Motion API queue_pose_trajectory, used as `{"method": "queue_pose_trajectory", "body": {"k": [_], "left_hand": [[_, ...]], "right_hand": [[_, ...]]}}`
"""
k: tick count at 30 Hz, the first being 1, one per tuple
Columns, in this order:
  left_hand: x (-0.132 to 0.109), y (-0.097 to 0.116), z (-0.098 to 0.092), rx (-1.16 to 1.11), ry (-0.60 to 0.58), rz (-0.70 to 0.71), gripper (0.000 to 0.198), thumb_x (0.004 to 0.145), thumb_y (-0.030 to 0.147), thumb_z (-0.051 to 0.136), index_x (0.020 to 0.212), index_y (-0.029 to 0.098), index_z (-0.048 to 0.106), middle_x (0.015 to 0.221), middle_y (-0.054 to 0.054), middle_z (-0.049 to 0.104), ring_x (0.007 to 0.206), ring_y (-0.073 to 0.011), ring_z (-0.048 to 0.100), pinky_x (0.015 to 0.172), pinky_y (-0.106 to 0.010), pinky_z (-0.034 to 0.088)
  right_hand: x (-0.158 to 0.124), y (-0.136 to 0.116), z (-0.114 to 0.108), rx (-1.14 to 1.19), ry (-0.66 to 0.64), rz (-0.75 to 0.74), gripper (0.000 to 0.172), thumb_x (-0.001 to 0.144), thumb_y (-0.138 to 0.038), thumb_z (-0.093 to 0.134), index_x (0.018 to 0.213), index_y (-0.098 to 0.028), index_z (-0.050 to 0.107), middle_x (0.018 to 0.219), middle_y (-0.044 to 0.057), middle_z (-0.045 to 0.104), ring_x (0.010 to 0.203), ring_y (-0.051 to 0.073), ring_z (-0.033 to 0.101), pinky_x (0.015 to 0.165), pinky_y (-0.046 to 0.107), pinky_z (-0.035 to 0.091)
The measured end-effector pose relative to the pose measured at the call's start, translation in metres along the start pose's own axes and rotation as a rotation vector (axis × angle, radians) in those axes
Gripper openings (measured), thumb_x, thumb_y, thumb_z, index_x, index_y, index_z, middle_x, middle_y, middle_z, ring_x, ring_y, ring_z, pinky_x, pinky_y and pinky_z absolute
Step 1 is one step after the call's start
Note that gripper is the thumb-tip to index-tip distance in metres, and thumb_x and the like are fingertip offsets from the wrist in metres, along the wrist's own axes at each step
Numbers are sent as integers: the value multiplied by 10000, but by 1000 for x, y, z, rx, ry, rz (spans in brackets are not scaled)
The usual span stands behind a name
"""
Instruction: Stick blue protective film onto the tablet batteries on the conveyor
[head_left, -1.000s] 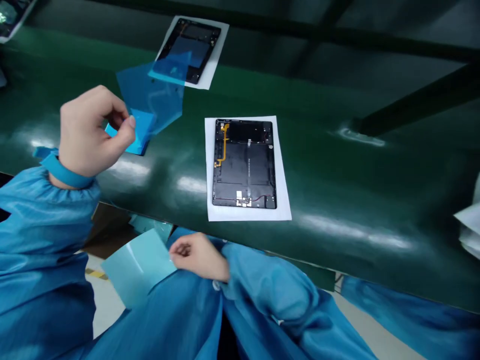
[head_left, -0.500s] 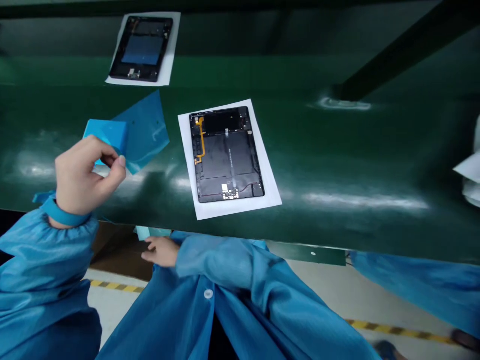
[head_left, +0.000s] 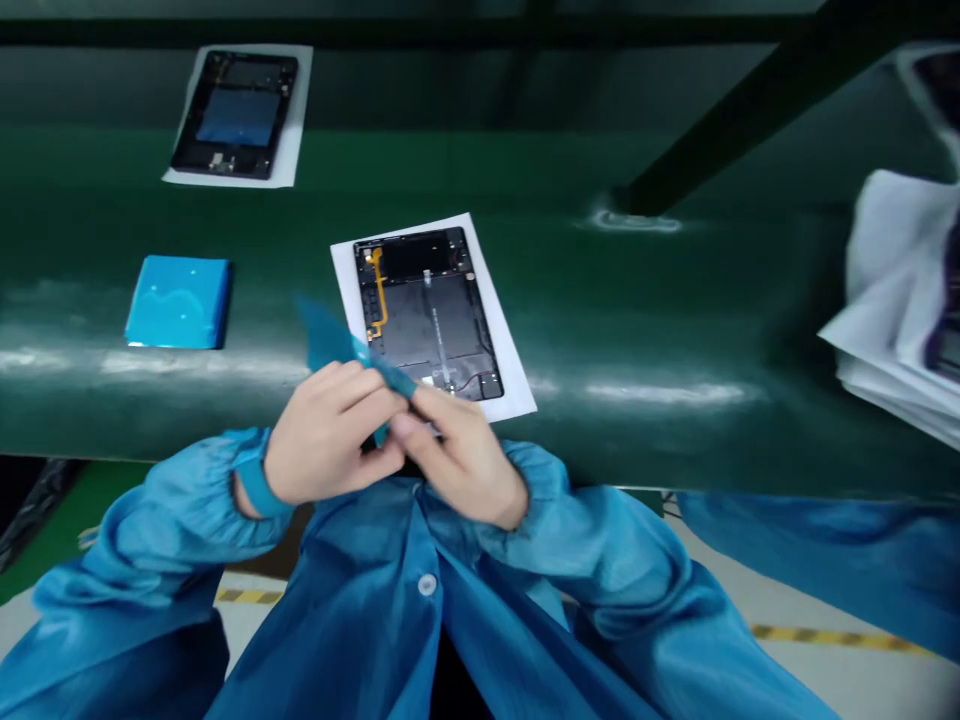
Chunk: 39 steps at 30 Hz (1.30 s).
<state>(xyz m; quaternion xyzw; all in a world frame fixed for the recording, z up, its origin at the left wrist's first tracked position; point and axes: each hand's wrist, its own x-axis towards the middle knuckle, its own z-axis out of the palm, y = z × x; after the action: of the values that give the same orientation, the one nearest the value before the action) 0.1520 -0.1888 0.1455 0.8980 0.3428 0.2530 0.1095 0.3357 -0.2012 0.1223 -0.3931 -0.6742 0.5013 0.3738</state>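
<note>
Between both hands I hold a thin blue film sheet [head_left: 330, 335], folded or bent along its edge, just in front of my body. My left hand [head_left: 337, 430] is closed with its fingertips pinching the sheet. Opposite it, my right hand [head_left: 461, 450] pinches the sheet's right end with thumb and fingers. Behind my hands lies an opened tablet [head_left: 420, 310] with an orange ribbon cable, resting on a white sheet [head_left: 504, 375]. The hands cover its lower left corner. To the left sits a stack of blue film sheets [head_left: 178, 302].
A second opened tablet [head_left: 240, 115] on white paper lies at the back left of the green bench [head_left: 622, 300]. A dark slanted post [head_left: 705, 125] stands at the back right. White sheets [head_left: 892, 270] with dark items are piled at the right edge. Blue fabric [head_left: 825, 550] hangs at lower right.
My left hand has carried the film sheet right, away from the stack. My right hand has risen from below the bench edge and taken hold of it. The view has shifted to the right.
</note>
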Motion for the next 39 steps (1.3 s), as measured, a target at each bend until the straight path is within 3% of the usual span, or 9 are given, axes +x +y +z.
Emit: {"method": "queue_pose_trajectory", "body": {"k": [3,9,11,14,16,20,28,34,39], "left_hand": [[9,-3,-2,-200,1,-133,72,872,140,585,926,188,580,781,-10,590,712,-142,558,641,-290,468],[3,-43,-4,-236,305,-524,224,884,269,681,1087,192,625,1014,-52,640,842,-143,593,736,-278,499],[-1,-59,1,-356,264,-654,314,898,381,687,1145,195,629,1066,-66,657,824,-139,605,686,-260,500],[-4,-73,6,-684,78,-755,377,933,538,625,1044,181,669,893,-54,674,709,-130,594,585,-239,476],[-5,-73,6,-831,4,-763,390,926,561,635,958,176,689,789,-41,660,647,-124,575,541,-236,452],[-4,-65,1,-766,102,-714,249,889,432,729,856,189,686,682,7,620,533,-85,523,472,-210,419],[10,-50,10,-634,164,-694,235,913,397,696,806,201,621,590,36,577,443,-92,533,420,-229,432],[31,-63,34,-333,104,-540,199,940,389,641,939,190,652,763,-6,656,594,-111,585,576,-257,491],[33,-76,31,-164,19,-371,262,925,286,631,1159,180,684,935,-40,723,650,-105,592,658,-255,500]], "right_hand": [[5,12,-7,191,29,165,435,1031,-516,460,800,-196,644,761,15,653,735,144,623,733,287,542],[17,33,-19,551,8,313,430,929,-592,614,752,-200,600,727,-9,623,669,126,617,683,284,554],[18,35,-24,529,-6,320,435,925,-597,618,747,-200,604,716,-10,623,666,127,618,683,288,554],[18,33,-34,483,-45,297,439,947,-582,595,741,-195,626,701,-3,634,660,129,623,683,285,546],[19,31,-41,469,-63,275,431,966,-559,580,746,-193,643,698,3,642,658,127,621,678,281,540],[24,31,-51,410,-23,273,422,949,-536,615,711,-189,628,663,-5,619,622,116,601,635,268,534],[35,36,-64,80,283,285,298,766,-447,829,790,-171,718,644,-6,672,530,112,617,512,247,545],[38,61,-100,20,367,244,274,723,-421,865,780,-182,743,616,-6,675,502,117,610,499,263,544],[34,84,-119,99,395,239,313,681,-443,894,738,-182,730,577,-7,650,458,105,561,439,247,484]]}}
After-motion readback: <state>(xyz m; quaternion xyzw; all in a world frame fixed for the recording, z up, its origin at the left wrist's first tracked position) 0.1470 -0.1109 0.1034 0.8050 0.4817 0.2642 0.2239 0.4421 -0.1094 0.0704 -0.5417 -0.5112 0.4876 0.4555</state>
